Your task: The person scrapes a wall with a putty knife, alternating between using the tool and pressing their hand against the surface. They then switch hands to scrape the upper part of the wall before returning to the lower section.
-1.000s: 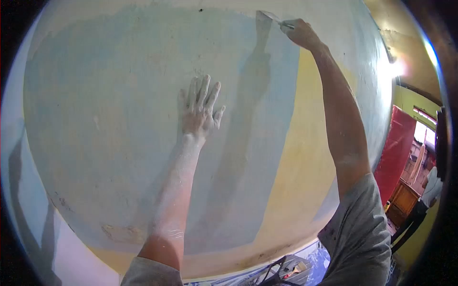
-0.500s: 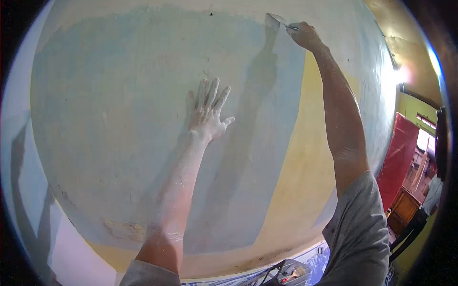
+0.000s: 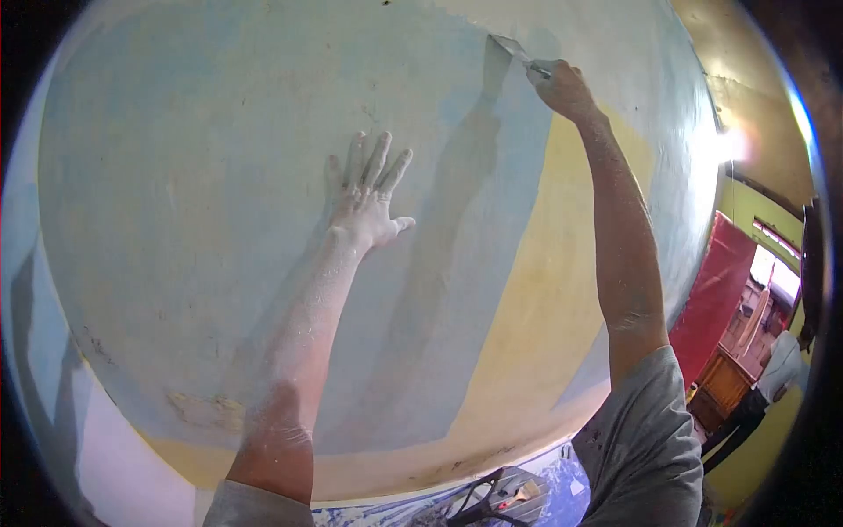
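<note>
My left hand [image 3: 367, 206], dusted with white powder, lies flat with fingers spread against a large painted wall [image 3: 219, 228]. Higher up and to the right, my right hand [image 3: 562, 90] grips a putty knife [image 3: 511, 46] by its handle. Its blade points up and left, with its edge at the wall near the upper border of the pale blue-grey paint. A shadow of the arm and knife falls on the wall between my two arms.
A yellow band [image 3: 518, 290] runs down the wall. Below, a dark chair-like object [image 3: 479, 505] and a brush [image 3: 525, 494] rest near a blue-and-white floor covering [image 3: 562, 492]. At right are a red panel [image 3: 716, 294], a wooden cabinet [image 3: 722, 384] and another person [image 3: 777, 369].
The view has tilted down and shifted slightly. My right hand has drawn the putty knife a little lower along the wall. My left hand stays flat at about the same spot.
</note>
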{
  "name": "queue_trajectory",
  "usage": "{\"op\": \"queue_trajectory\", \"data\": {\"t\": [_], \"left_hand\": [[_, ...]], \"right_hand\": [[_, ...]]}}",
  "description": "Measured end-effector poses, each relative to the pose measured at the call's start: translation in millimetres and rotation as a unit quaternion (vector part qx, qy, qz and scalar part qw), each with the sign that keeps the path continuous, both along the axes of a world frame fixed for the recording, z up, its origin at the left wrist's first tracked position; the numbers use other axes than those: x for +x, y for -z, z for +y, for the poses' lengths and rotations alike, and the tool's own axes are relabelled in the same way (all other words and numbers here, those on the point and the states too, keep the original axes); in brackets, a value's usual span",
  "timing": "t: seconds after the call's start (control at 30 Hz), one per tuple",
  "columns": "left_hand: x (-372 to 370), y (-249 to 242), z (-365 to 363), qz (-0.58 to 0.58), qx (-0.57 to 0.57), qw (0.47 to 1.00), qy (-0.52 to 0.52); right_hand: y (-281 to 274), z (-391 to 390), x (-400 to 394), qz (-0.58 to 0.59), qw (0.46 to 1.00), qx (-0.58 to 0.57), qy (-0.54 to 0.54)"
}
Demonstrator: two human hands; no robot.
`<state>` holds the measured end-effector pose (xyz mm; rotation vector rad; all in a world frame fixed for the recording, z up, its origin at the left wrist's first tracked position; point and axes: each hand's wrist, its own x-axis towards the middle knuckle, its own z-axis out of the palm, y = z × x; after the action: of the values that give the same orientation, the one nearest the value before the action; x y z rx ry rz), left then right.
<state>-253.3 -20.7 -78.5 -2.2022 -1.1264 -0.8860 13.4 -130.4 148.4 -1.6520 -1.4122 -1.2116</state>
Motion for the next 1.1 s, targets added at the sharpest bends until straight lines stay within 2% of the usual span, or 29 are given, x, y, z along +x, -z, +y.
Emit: {"op": "queue_trajectory", "data": {"t": [0.07,0.1,0.13,0.27,0.33,0.4,0.47,0.5,0.53,0.6,0.67,0.73,0.77,0.87,0.9,0.93,1.0,1.1], "left_hand": [[1,1,2,-0.002,0.001,1.000,0.014],[2,0,3,0.000,0.002,1.000,0.013],[1,-2,4,-0.005,0.005,1.000,0.011],[-1,-1,-1,0.000,-0.010,1.000,0.015],[-3,-2,0,-0.006,-0.014,1.000,0.016],[-1,-3,2,0.000,-0.021,0.999,0.025],[0,1,3,-0.012,-0.007,0.999,0.032],[1,2,5,-0.010,-0.010,0.999,0.033],[1,2,3,-0.013,-0.010,0.999,0.033],[-2,-1,1,0.001,-0.027,0.999,0.026],[-2,0,3,-0.003,-0.019,0.999,0.028],[2,3,3,-0.006,-0.020,0.999,0.039],[1,2,2,-0.004,-0.020,0.999,0.036],[-2,0,4,-0.001,-0.014,1.000,0.023],[-1,1,5,0.011,-0.013,1.000,0.020],[0,2,5,0.014,-0.010,1.000,0.020],[1,4,7,0.000,0.004,1.000,0.022],[-1,0,2,0.005,-0.023,0.999,0.025]], "right_hand": [[-16,-2,-7,-0.025,1.000,-0.007,0.002],[-25,-10,-13,0.023,0.999,-0.040,0.006],[-25,-7,-7,0.024,0.999,-0.040,0.007],[-4,-2,8,-0.027,0.999,-0.020,-0.015],[-10,0,3,-0.006,1.000,0.014,0.012],[-23,-7,-3,0.038,0.999,0.017,-0.020],[-20,-11,1,0.040,0.998,-0.044,-0.019],[-10,-7,3,0.026,0.999,-0.030,0.028],[-5,-4,6,0.023,0.999,-0.030,0.029],[-5,1,10,0.002,0.999,0.041,-0.027],[-23,-5,2,-0.025,0.999,0.011,-0.020],[-27,-13,-13,0.053,0.997,-0.053,0.024],[-22,-7,6,-0.012,0.999,-0.040,0.000],[-12,0,15,-0.032,0.999,0.012,0.026],[-27,3,19,-0.051,0.998,0.012,0.025],[-30,-5,9,-0.048,0.998,0.014,0.025],[-41,-25,-29,0.068,0.994,-0.071,0.047],[-22,-19,-5,0.008,0.999,-0.039,0.026]]}}
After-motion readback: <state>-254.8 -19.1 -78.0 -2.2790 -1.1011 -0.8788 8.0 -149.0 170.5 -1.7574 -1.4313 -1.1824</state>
